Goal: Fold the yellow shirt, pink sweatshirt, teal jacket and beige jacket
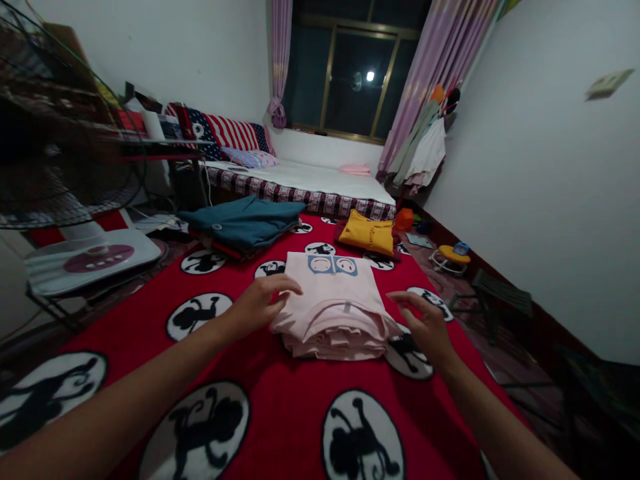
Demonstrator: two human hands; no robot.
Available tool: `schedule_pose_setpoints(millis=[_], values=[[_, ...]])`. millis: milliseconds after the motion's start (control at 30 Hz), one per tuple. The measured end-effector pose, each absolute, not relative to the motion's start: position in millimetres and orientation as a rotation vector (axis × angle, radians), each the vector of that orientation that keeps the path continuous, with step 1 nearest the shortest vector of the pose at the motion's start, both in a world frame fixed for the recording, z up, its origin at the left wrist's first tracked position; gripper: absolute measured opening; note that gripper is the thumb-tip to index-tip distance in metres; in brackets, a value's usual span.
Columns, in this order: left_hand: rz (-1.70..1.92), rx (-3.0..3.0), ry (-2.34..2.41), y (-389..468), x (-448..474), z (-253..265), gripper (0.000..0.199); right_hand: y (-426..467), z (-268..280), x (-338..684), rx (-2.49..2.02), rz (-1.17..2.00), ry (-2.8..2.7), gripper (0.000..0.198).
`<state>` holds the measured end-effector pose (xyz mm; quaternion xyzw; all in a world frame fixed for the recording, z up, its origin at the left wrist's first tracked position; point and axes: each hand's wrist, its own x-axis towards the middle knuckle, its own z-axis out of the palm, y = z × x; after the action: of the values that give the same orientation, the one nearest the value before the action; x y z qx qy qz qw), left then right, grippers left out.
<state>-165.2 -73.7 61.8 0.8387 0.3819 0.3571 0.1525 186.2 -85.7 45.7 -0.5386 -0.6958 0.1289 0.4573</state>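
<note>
A folded pale pink T-shirt (345, 287) lies in the middle of the red blanket, its neckline toward me and a blue print with two round faces at its far end. Several folded layers show beneath it at the near edge. My left hand (265, 300) is at the shirt's left side, fingers apart and curved, with the fingertips over its edge; whether they touch the cloth I cannot tell. Just off the right side hovers my right hand (423, 320), its fingers spread and nothing in them.
Beyond the shirt lie a folded teal garment (250, 223) on the left and a folded yellow garment (367, 233) on the right. The red blanket (280, 413) has monkey prints. A fan (60, 147) stands at left, a low stool (450, 257) at right, a bed (310, 177) behind.
</note>
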Motion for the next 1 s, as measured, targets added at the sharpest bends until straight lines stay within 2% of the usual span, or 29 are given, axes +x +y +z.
schedule_pose_setpoints(millis=[67, 200, 300, 333, 400, 500, 567, 667, 733, 800, 933, 1000], values=[[1.054, 2.429, 1.125, -75, -142, 65, 0.036, -81, 50, 168, -1.262, 0.257, -1.797, 0.026], [0.638, 2.608, 1.106, -96, -115, 35, 0.062, -97, 24, 146, -1.262, 0.224, -2.198, 0.044], [0.457, 2.655, 1.047, -115, -120, 14, 0.072, -119, 8, 149, -1.322, 0.206, -2.412, 0.058], [0.452, 2.638, 1.031, -119, -124, 13, 0.072, -123, 10, 151, -1.330, 0.212, -2.428, 0.057], [0.486, 2.573, 0.997, -121, -129, 19, 0.064, -125, 22, 154, -1.339, 0.267, -2.405, 0.043], [0.646, 2.395, 1.042, -107, -128, 40, 0.032, -118, 48, 145, -1.371, 0.322, -2.281, 0.031], [0.841, 2.275, 1.145, -88, -124, 51, 0.025, -114, 59, 127, -1.322, 0.286, -2.260, 0.031], [1.162, 2.264, 1.277, -46, -120, 59, 0.026, -117, 57, 89, -1.197, 0.227, -2.419, 0.062], [1.229, 2.336, 1.360, -14, -119, 59, 0.032, -122, 47, 63, -1.177, 0.216, -2.560, 0.084], [1.105, 2.411, 1.505, 16, -118, 56, 0.039, -126, 35, 42, -1.220, 0.171, -2.630, 0.091], [0.729, 2.465, 1.689, 62, -115, 46, 0.042, -123, 21, 20, -1.363, -0.025, -2.599, 0.067], [0.629, 2.472, 1.673, 76, -113, 42, 0.040, -119, 20, 15, -1.389, -0.125, -2.611, 0.062]])
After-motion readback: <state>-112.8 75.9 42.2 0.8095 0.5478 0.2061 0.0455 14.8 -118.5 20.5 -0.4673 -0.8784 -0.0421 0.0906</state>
